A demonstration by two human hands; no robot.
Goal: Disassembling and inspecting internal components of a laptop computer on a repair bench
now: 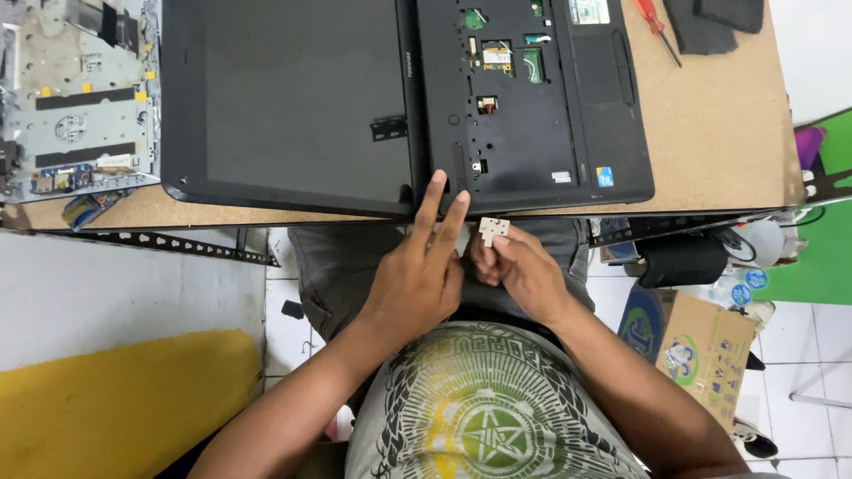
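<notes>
I see a small white plastic part (493, 230), angular and roughly cross-shaped, held just below the near edge of the bench (710, 133) and above the lap. My right hand (524, 270) has its fingers curled shut around the lower end of this part, so the upper end stands clear of the fingertips. My left hand (417, 279) is just beside it, touching the right hand at the knuckles; its index and middle fingers are extended straight up toward the bench edge, the others folded, and it grips nothing that I can make out. The extended fingertips reach the front edge of an opened black laptop (399, 98), which lies flat on the bench with the screen panel to the left and the base to the right. The base has its keyboard removed, exposing small circuit parts and connectors. A bare metal chassis with circuit boards (75, 98) lies at the far left of the bench. A red-handled screwdriver (655, 25) lies at the top right, near two dark pads (714, 22). A cardboard box (701, 350) stands on the tiled floor to the right.
</notes>
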